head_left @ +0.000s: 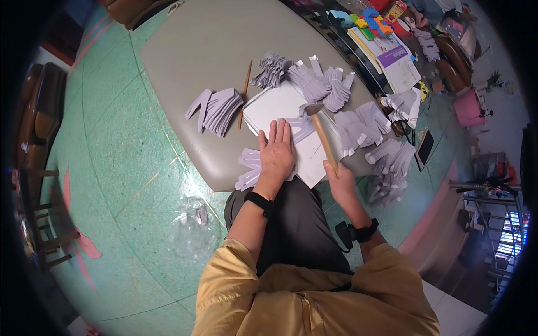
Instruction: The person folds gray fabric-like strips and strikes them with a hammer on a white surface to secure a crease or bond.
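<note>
My left hand (276, 154) lies flat, fingers together and stretched out, over pale lilac folded strips on a white board (314, 165). Beyond its fingertips one lilac strip (301, 130) shows. In my right hand (342, 183) is the wooden handle of a hammer (325, 139). Its dark head rests on or just above the strip's far end; I cannot tell which. More loose lilac strips (249, 168) lie left of my left wrist. Left of the board sits a fanned stack of strips (220, 111), beside a thin brown stick (245, 94).
Several lilac bundles (314, 83) line the board's far and right sides on the grey padded surface (190, 56). To the right lie a dark phone (425, 149) and papers (392, 61) with colourful toy bricks (372, 23). A clear plastic bag (196, 215) is on the green floor (140, 235).
</note>
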`<state>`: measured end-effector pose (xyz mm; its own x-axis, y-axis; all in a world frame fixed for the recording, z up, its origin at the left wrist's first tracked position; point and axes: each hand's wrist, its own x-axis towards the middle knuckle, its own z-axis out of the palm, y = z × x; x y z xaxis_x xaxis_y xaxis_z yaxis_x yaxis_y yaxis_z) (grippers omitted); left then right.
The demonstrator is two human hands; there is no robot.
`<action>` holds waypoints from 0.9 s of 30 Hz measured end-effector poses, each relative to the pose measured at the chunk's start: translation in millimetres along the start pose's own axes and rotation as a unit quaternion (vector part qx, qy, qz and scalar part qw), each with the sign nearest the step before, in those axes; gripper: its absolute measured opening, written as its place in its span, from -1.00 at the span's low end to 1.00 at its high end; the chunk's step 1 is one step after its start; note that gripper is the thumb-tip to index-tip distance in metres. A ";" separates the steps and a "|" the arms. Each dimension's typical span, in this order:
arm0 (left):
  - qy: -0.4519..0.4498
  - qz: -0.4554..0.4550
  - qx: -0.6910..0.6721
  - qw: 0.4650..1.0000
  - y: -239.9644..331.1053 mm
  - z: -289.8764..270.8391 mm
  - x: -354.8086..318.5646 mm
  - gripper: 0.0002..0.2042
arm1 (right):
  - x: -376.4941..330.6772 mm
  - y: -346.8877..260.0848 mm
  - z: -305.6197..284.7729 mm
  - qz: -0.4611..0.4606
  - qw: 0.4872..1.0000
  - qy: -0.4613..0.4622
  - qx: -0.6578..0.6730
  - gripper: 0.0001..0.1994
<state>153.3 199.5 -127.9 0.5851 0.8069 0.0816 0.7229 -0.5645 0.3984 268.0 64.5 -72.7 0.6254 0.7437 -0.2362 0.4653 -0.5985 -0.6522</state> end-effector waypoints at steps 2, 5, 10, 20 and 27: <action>0.001 0.006 -0.009 1.000 4.0 1.8 0.7 -0.53 | -2.8 11.4 4.8 0.003 0.999 0.031 0.035 -0.59; 0.007 0.004 0.028 1.000 3.6 2.8 2.7 -0.53 | 5.4 34.6 19.1 -0.035 0.999 0.027 -0.015 -0.60; 0.001 -0.017 0.011 1.000 4.6 -1.4 0.8 -0.52 | -4.8 0.0 6.6 0.005 1.000 -0.008 0.004 -0.52; -0.022 -0.047 -0.075 0.996 8.0 -10.3 -0.3 -0.34 | 14.8 -1.9 22.2 0.022 0.999 -0.019 -0.018 -0.51; -0.025 -0.070 -0.104 0.992 10.0 -11.3 1.2 -0.30 | 6.2 -5.1 24.9 0.019 0.999 0.019 -0.022 -0.51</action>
<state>157.0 196.8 -113.5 0.5055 0.8623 -0.0304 0.7099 -0.3956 0.5828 253.9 79.5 -88.8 0.6663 0.7084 -0.2330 0.4668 -0.6398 -0.6106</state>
